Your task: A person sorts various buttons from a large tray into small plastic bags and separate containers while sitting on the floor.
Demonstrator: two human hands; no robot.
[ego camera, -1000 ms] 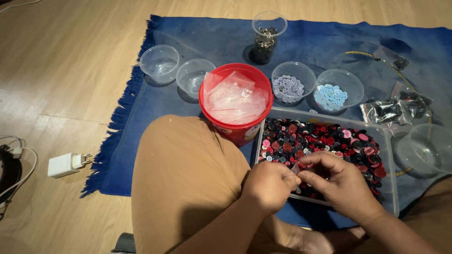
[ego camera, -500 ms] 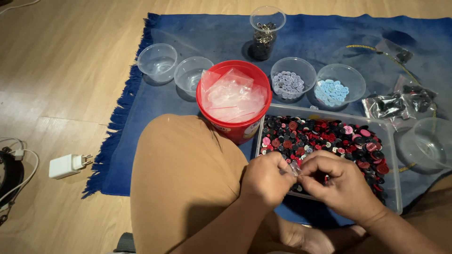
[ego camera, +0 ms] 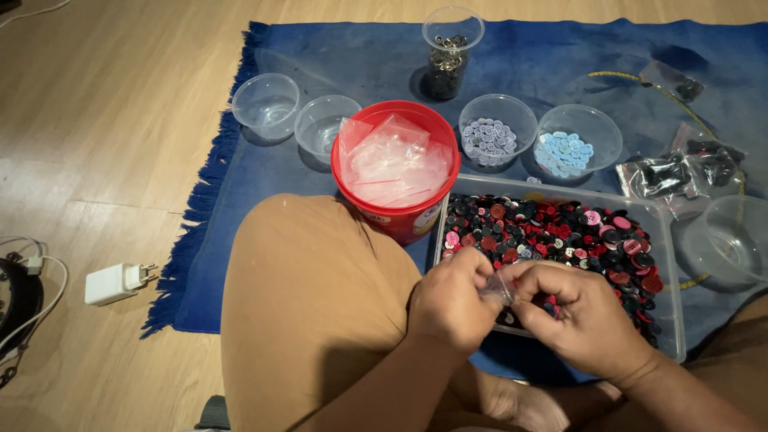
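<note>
Two hands worked together at about 5 o'clock of the view: the left hand (ego camera: 450,306) and the right hand (ego camera: 578,320) both pinched one small clear plastic bag (ego camera: 499,286) between their fingertips, just over the near edge of a clear rectangular tray (ego camera: 670,320). The tray was full of many round buttons (ego camera: 560,232), mostly black, red and pink, too many to count.

One red round bucket (ego camera: 398,214) stood at the tray's 9 o'clock side, touching it, with a heap of thin clear bags (ego camera: 394,163) inside. Five clear plastic bowls were there: two empty ones (ego camera: 266,104) at 10 o'clock, one with pale lilac buttons (ego camera: 489,138), one with light blue buttons (ego camera: 564,152), and one empty bowl (ego camera: 732,240) at 3 o'clock. One tall clear cup (ego camera: 450,48) at 12 o'clock held dark metal pieces. Some small packets of black pieces (ego camera: 680,172) lay at 2 o'clock.

All stood on a blue fringed rug (ego camera: 240,184) on a smooth wooden floor (ego camera: 96,120). One white charger plug (ego camera: 116,282) lay on the floor at 9 o'clock.
</note>
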